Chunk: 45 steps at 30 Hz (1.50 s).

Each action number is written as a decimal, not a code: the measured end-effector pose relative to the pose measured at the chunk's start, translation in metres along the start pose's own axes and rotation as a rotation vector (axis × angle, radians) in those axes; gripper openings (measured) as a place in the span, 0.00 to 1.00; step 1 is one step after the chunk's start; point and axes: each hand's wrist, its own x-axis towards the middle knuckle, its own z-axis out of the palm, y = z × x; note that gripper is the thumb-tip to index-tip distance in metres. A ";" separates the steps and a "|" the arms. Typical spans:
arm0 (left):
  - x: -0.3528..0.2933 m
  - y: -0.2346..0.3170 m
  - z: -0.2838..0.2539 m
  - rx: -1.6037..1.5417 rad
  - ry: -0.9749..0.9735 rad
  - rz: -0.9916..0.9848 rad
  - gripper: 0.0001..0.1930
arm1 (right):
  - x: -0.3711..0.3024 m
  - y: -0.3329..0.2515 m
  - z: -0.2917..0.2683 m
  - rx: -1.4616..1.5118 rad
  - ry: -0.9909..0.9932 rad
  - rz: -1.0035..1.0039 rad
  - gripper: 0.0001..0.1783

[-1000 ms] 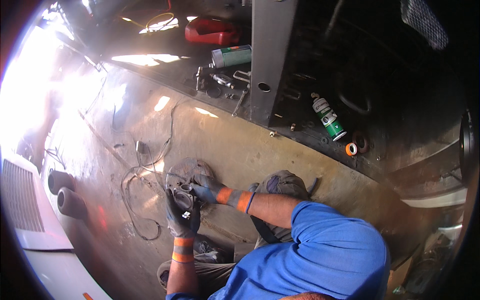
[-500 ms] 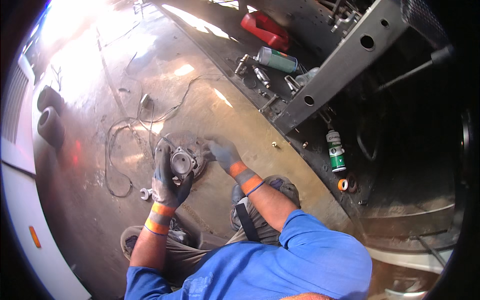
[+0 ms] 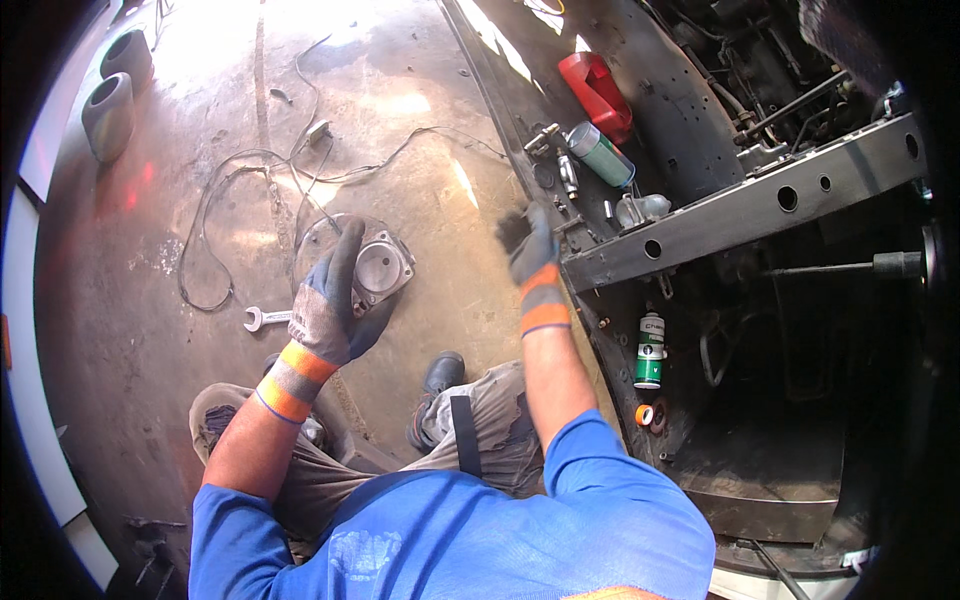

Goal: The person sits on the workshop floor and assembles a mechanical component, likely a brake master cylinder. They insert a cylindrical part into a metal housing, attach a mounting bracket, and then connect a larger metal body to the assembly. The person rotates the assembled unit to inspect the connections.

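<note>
1. From my remote seat, the main change shows at the right hand [image 3: 530, 243]: a second ago it is at the metal housing [image 3: 380, 266], now it is well apart, out by the near end of the steel beam [image 3: 760, 200].
2. Right grip: glove blurred; I cannot tell whether its fingers hold anything. Nearest to it are the small metal fittings [image 3: 568, 175] and a grey-green can [image 3: 600, 155].
3. Left hand [image 3: 335, 300] is clamped on the housing, thumb and fingers around its near side, round bore facing up. I judge that this hand alone now steadies it.
4. Housing sits in front of the knees, above a round dark plate [image 3: 320, 232]; whether they touch, I cannot tell.
5. Open-ended wrench [image 3: 266, 319] lies just beside the left glove; a thin cable [image 3: 215, 180] loops beyond.
</note>
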 end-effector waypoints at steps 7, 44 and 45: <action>0.002 -0.002 0.002 -0.026 0.020 -0.047 0.43 | 0.135 -0.060 -0.041 -1.473 0.272 -0.679 0.20; 0.003 -0.020 0.005 -0.031 -0.033 -0.141 0.42 | 0.214 -0.068 -0.090 -1.624 0.415 -0.173 0.50; 0.003 -0.021 0.004 -0.026 -0.055 -0.143 0.43 | 0.211 -0.069 -0.087 -1.660 0.474 -0.183 0.50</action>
